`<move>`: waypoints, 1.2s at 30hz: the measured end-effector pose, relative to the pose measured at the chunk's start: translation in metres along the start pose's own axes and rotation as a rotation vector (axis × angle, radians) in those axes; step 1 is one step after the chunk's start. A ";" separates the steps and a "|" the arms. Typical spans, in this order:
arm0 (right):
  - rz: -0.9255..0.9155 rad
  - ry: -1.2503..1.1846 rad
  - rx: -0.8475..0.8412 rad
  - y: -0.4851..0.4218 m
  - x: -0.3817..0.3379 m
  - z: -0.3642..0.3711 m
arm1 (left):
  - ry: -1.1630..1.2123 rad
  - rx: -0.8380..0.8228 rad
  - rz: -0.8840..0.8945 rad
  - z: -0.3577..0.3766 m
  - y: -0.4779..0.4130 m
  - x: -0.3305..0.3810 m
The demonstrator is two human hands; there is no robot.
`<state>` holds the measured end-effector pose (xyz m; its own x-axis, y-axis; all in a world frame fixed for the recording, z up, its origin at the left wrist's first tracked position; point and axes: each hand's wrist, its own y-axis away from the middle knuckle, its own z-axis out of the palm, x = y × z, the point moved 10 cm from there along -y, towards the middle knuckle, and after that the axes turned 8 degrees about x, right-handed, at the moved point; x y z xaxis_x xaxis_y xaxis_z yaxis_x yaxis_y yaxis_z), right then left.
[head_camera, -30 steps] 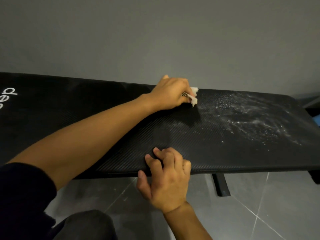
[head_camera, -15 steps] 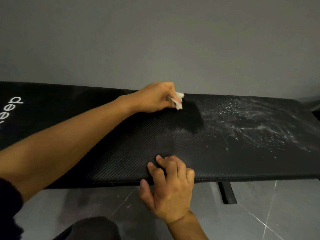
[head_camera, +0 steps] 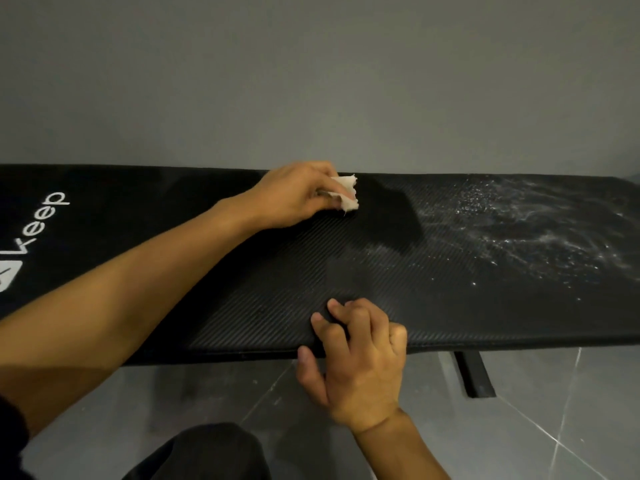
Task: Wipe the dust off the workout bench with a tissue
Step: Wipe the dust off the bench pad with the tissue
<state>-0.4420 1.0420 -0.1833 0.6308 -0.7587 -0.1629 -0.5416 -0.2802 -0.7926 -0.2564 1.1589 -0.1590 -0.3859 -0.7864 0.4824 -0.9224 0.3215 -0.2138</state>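
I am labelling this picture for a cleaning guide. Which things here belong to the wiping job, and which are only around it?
Belong to the job:
workout bench
tissue, held in the left hand
dust on the bench's right part
right hand, holding the near edge

Only around:
grey wall
tiled floor
bench leg
white Keep logo

The wall [head_camera: 311, 81] rises just behind the workout bench [head_camera: 277, 282], closing its far edge. The left forearm [head_camera: 156, 271] slants across the pad, the left hand [head_camera: 294, 195] holding the tissue [head_camera: 348, 194] by that edge, and the right hand [head_camera: 360, 362] grips the near edge. Right of both, the dusty stretch [head_camera: 540, 233] lies open.
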 end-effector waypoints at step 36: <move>-0.018 -0.118 -0.228 -0.005 0.002 -0.013 | -0.121 0.117 0.109 0.001 0.094 0.060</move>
<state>-0.4451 1.0343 -0.1720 0.6947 -0.6824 -0.2276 -0.6326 -0.4288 -0.6450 -0.3658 1.1414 -0.1515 -0.4727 -0.8100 0.3471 -0.8647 0.3505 -0.3598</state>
